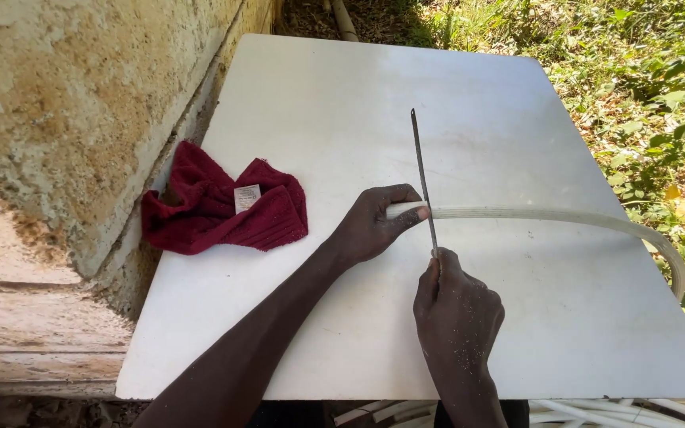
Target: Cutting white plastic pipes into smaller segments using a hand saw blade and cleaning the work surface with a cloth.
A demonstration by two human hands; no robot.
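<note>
My left hand [374,224] pins the end of a white flexible pipe [549,215] flat against a white table top [319,103]. The pipe runs rightward across the table and curves down over its right edge. My right hand [457,313] grips a thin bare hacksaw blade [422,174] near its lower end. The blade points away from me and lies across the pipe, just right of my left thumb. Fine white dust speckles the back of my right hand.
A crumpled dark red cloth [223,208] with a small white tag lies at the table's left edge. A rough plastered wall [65,119] runs along the left. Grass and leafy weeds [660,87] fill the right. More white pipe coils [596,412] show below the near edge.
</note>
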